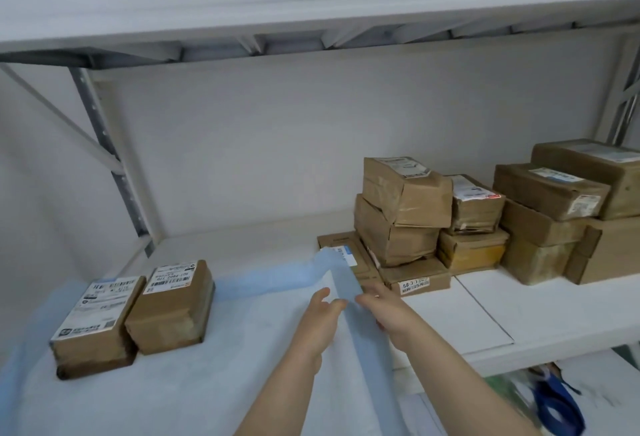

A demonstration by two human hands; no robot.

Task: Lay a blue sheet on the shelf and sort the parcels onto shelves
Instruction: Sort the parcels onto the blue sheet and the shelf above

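Left hand (322,312) and right hand (384,309) pinched the blue sheet (207,383) at its raised right edge. Bare shelf (540,300) lay just right of it, before the stacked parcels (405,207).

Matt sheet (207,383); cardboard parcels (398,200) (creased)

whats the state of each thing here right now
sheet: spread over left of shelf, right edge lifted, not flat
left hand: pinches sheet edge
right hand: grips sheet edge
two parcels: lying on sheet, side by side
parcel stack: piled on bare shelf, right
shelf: right part uncovered
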